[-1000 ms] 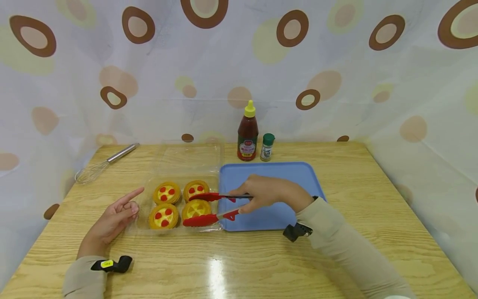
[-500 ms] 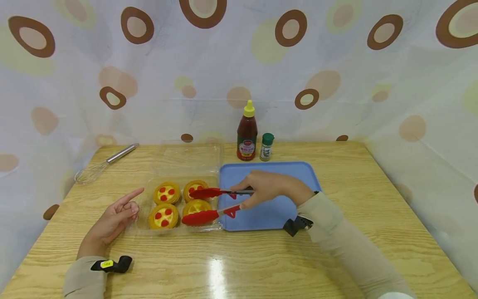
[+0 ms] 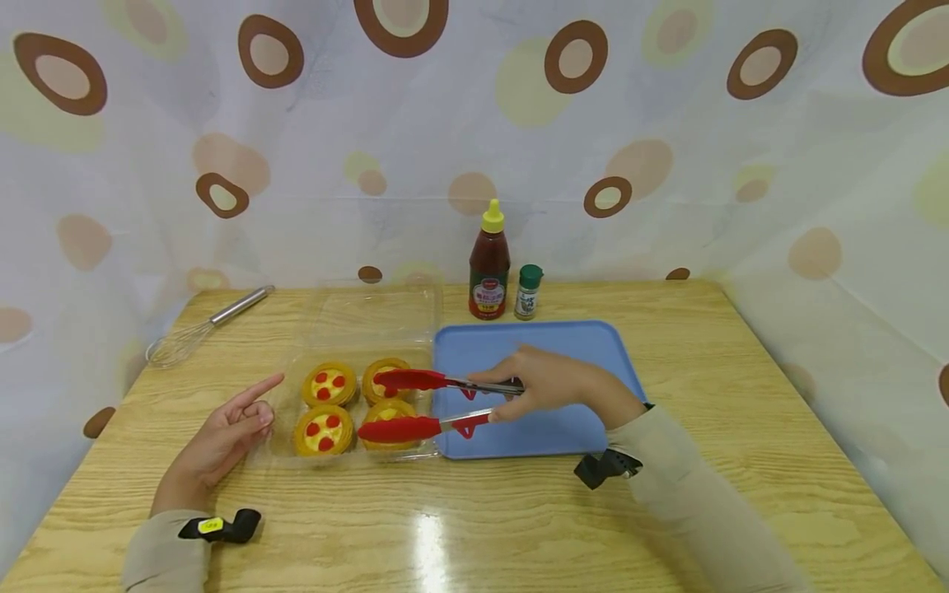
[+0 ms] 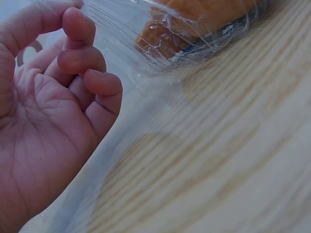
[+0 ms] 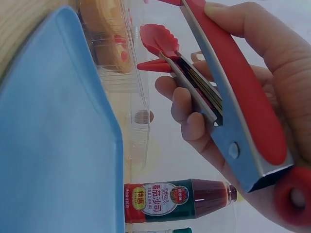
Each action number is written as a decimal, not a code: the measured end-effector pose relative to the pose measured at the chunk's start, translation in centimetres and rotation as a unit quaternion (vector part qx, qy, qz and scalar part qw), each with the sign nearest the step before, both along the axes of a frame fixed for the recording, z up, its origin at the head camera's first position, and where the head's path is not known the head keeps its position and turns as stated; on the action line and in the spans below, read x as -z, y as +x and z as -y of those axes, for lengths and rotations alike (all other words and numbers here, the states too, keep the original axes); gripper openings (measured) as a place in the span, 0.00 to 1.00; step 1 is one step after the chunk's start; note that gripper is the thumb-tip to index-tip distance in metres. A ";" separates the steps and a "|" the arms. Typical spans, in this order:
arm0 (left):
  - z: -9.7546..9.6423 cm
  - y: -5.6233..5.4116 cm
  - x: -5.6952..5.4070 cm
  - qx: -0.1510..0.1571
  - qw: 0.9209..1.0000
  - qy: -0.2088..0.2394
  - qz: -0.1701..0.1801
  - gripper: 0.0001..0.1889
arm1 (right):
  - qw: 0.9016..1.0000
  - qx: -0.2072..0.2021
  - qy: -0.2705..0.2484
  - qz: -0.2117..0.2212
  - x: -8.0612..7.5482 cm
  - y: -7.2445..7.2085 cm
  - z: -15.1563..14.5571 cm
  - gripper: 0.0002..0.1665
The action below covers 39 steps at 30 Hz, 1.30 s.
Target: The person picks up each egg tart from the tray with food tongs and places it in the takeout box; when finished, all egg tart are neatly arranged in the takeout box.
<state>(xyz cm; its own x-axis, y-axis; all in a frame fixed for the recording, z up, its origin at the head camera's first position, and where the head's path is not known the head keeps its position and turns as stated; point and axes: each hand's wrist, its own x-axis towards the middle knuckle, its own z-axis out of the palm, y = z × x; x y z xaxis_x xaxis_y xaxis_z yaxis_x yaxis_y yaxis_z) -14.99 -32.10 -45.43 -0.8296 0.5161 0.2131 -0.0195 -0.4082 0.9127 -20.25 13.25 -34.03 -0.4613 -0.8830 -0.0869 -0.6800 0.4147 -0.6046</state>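
My right hand [image 3: 549, 379] grips a pair of red-tipped tongs [image 5: 238, 82] above the blue tray [image 3: 519, 333]. The red heads, spread apart, reach left over a clear plastic container [image 3: 426, 451]. Under them lie two egg tarts, a plain-topped front tart [image 3: 390, 408] and a red-dotted back tart [image 3: 384, 364], both partly covered from sight. Two more tarts with red dots, a back one [image 3: 329, 384] and a front one [image 3: 324, 430], fill the left side. My left hand [image 3: 222, 441] is beside the container's left edge, index finger extended, other fingers loosely curled; contact cannot be told.
The container's clear lid [image 3: 374, 317] is folded back behind the tarts. A ketchup bottle [image 3: 489, 276] and a green-capped seasoning jar [image 3: 528, 292] stand behind the tray. A whisk [image 3: 211, 325] lies at the back left, near the patterned curtain [image 3: 415, 165].
My right hand has shifted slightly right, and the tong heads have risen a little above the tarts, still spread. My left hand and the tarts keep their places.
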 end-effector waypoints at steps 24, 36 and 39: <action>0.0 0.1 0.0 -0.005 1.000 -0.009 0.000 0.30 | 0.991 0.115 -0.062 -0.015 2.6 3.7 -8.7 0.40; 0.1 0.0 0.1 0.002 1.000 0.001 -0.005 0.30 | 0.963 0.244 -0.057 -0.098 3.6 5.8 -14.2 0.41; 0.0 0.1 0.1 0.000 1.000 -0.004 -0.005 0.30 | 0.948 0.297 -0.048 -0.106 3.5 6.5 -15.4 0.42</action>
